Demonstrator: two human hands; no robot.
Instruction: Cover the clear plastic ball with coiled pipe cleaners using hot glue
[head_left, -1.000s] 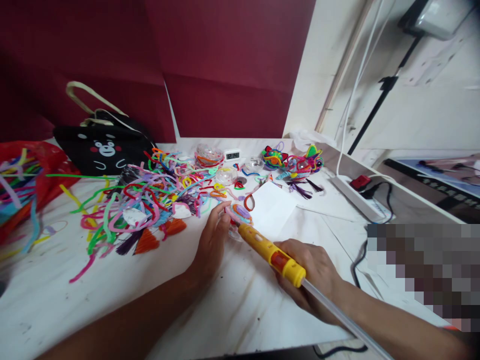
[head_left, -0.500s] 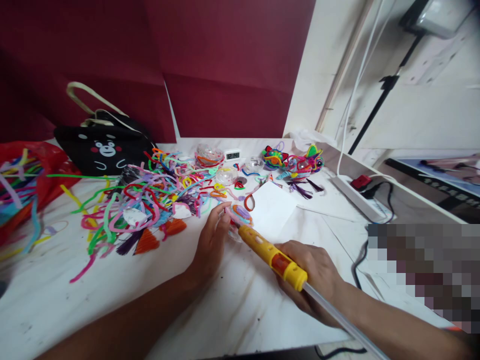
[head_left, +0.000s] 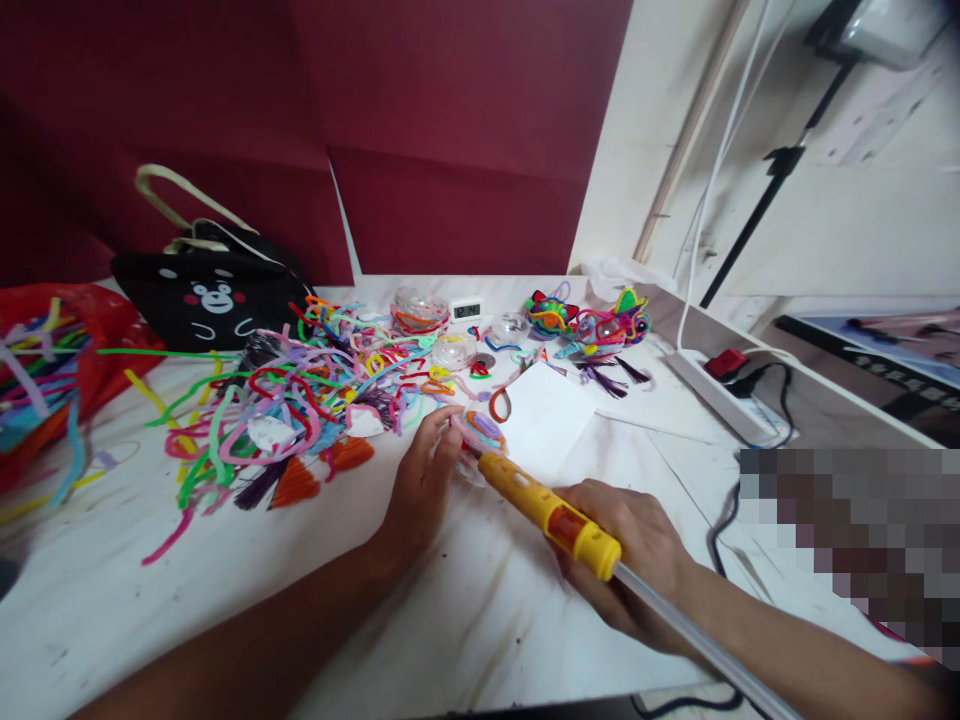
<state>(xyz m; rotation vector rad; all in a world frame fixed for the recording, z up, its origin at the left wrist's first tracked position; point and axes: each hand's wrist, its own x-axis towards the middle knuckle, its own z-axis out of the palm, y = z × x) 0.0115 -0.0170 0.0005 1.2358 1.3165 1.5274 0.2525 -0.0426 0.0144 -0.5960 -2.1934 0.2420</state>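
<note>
My right hand (head_left: 622, 540) grips a yellow hot glue gun (head_left: 551, 510), with a long clear glue stick (head_left: 690, 630) running out of its back end. The gun's tip meets a small clear ball wound with coloured pipe cleaners (head_left: 484, 430). My left hand (head_left: 427, 470) is closed on the left side of that ball, fingertips pressed on a pink pipe cleaner. Just behind the ball lies a white sheet of paper (head_left: 551, 415), with a loop of red-brown pipe cleaner (head_left: 500, 404) at its left edge.
Loose pipe cleaners (head_left: 277, 400) and orange tassels (head_left: 296, 485) pile up on the left, near a black bag (head_left: 210, 300) and a red plastic bag (head_left: 97, 340). Finished colourful ornaments (head_left: 551, 315) and a small digital clock (head_left: 466, 311) stand at the back. A power strip (head_left: 720, 400) lies right.
Both hands, the glue gun and the ball stay almost where they were. The view has shifted very slightly.
</note>
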